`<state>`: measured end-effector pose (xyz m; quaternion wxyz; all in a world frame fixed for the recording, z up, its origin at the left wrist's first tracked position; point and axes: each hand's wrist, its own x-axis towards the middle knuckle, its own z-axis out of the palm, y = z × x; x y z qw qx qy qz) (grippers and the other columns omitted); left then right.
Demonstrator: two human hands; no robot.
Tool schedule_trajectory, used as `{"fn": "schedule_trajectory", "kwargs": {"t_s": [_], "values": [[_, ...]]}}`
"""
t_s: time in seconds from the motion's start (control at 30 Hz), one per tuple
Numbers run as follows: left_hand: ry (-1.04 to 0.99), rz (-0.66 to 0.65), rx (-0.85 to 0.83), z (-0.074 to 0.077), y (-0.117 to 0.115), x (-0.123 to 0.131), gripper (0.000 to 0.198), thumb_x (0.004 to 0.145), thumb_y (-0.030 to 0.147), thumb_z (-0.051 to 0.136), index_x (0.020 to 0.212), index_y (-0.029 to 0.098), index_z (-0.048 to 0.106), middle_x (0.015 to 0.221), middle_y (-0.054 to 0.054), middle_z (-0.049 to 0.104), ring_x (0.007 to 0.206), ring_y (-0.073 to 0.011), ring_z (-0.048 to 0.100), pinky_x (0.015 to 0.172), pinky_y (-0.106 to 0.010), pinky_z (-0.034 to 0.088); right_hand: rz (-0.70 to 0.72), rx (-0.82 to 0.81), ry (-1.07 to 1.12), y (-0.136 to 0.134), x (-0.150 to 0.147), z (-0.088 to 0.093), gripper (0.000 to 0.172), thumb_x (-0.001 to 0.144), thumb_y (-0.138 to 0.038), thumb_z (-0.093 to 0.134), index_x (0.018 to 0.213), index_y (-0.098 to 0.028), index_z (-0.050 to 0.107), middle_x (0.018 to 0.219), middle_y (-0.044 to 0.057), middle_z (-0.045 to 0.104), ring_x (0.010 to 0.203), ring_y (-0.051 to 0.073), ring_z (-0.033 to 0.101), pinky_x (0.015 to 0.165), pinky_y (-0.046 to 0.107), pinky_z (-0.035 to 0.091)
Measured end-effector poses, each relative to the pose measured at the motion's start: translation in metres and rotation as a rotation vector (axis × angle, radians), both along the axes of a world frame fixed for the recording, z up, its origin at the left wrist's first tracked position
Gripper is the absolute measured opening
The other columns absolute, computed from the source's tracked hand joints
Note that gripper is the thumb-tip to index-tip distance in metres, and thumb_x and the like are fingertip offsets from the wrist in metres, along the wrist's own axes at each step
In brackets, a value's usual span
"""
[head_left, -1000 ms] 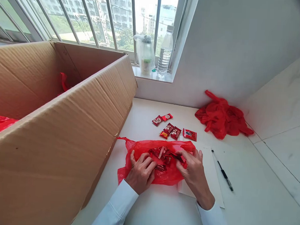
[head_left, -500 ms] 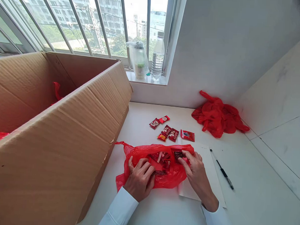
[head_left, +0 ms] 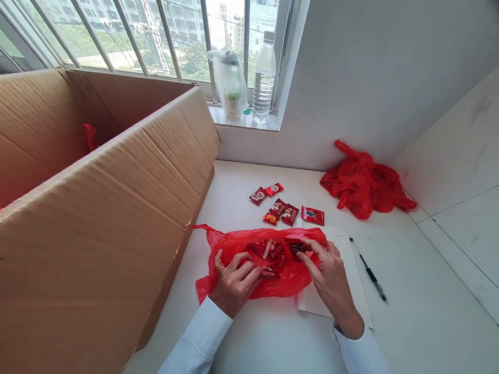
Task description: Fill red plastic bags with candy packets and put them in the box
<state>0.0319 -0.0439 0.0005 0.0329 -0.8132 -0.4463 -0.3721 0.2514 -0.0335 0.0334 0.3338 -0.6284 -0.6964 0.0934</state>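
Observation:
A red plastic bag (head_left: 230, 241) lies spread open on the white table, with several dark red packets (head_left: 271, 248) inside it. My left hand (head_left: 237, 280) rests on the bag's near left part, its fingers curled at a packet (head_left: 269, 273); whether they grip it is hard to tell. At the bag's right end, my right hand (head_left: 326, 273) pinches a dark packet (head_left: 296, 248) between thumb and fingers. Beyond the bag lie several small red packets (head_left: 289, 214) and a larger bright red one (head_left: 313, 215).
A big cardboard box (head_left: 150, 193) with red plastic inside fills the left. White paper (head_left: 340, 290) lies under the bag's right end, beside a black pen (head_left: 372, 276). Crumpled red bags (head_left: 365, 184) lie at the back right. A water bottle (head_left: 264, 83) stands on the sill.
The view has tilted down slightly, so things sit higher in the picture. My left fingers have shifted at the near packet, which shows more. My right hand still holds the dark packet.

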Motion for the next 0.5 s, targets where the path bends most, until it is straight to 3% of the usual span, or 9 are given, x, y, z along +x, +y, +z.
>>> {"fn": "schedule_trajectory", "kwargs": {"t_s": [0.33,0.5], "values": [[-0.108,0.049,0.157,-0.008,0.002,0.002,0.029,0.097,0.02,0.044,0.08,0.028,0.066,0.071,0.009,0.071,0.082,-0.011,0.065,0.112,-0.044,0.004,0.095,0.037,-0.203,-0.002,-0.004,-0.009,0.024,0.088,-0.018,0.046,0.105,-0.025,0.061,0.093,0.001,0.071,0.09,0.026,0.054,0.09,0.048,0.033],[-0.143,0.037,0.08,-0.007,0.001,0.002,0.033,0.098,0.019,0.04,0.078,0.03,0.065,0.074,0.011,0.071,0.078,-0.0086,0.064,0.113,-0.038,-0.002,0.018,0.051,-0.216,0.001,-0.002,-0.01,0.024,0.089,-0.024,0.047,0.108,-0.023,0.061,0.093,0.004,0.071,0.089,0.026,0.054,0.088,0.048,0.034]]}}
